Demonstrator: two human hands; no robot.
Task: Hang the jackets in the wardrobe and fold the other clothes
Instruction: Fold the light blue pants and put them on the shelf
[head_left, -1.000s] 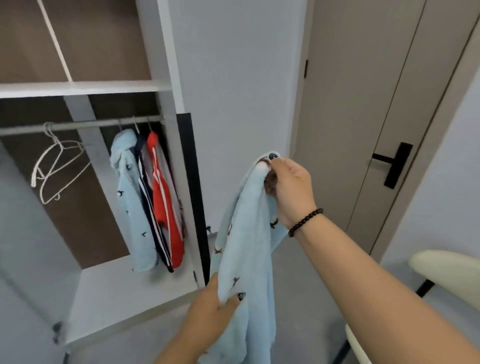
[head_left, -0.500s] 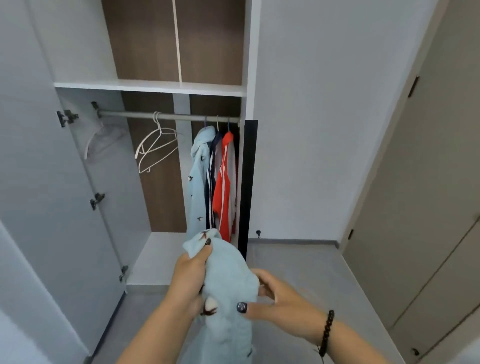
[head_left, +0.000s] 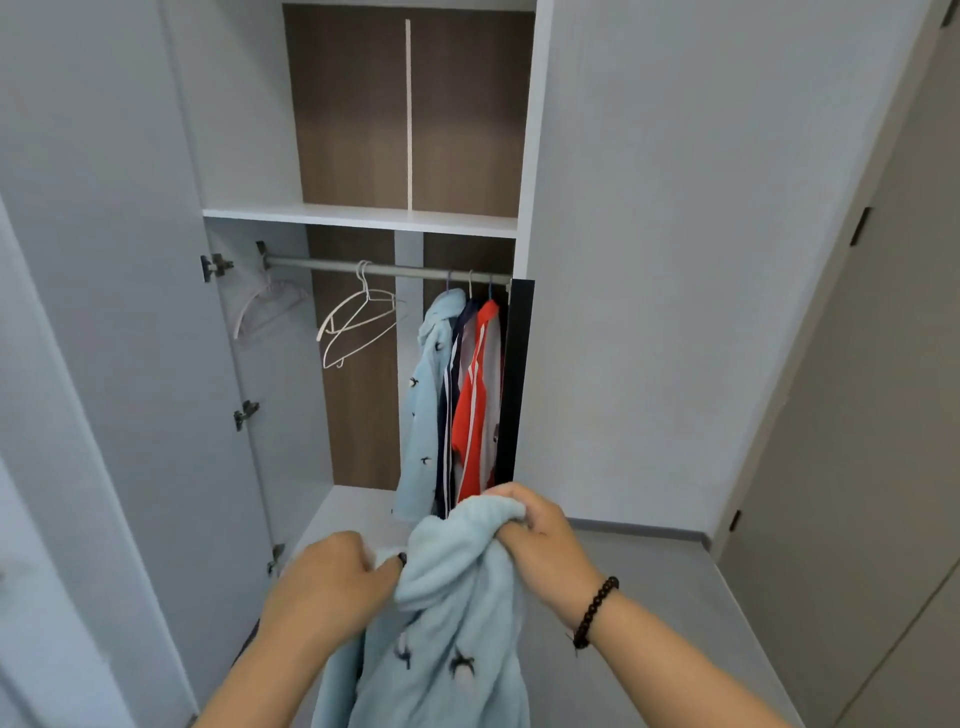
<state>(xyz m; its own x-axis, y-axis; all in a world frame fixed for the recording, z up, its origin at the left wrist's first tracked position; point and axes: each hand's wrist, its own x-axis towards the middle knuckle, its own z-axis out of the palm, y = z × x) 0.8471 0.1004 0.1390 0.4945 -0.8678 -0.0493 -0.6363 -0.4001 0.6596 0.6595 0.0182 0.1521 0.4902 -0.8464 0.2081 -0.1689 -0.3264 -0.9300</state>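
A grey-walled room with an open wardrobe (head_left: 363, 218): on its rail (head_left: 384, 270) hang two empty hangers (head_left: 358, 322), a pale blue jacket (head_left: 426, 405), a navy one and a red jacket (head_left: 475, 400). Both hands' fingers clamp the fluffy light-blue jacket (head_left: 441, 623) at six o'clock; the left hand (head_left: 332, 587) now grips beside the right hand (head_left: 540, 545), which has risen since half a second ago.

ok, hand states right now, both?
Left hand: closed, gripping the light blue fleece.
Right hand: closed, gripping the fleece's top edge.
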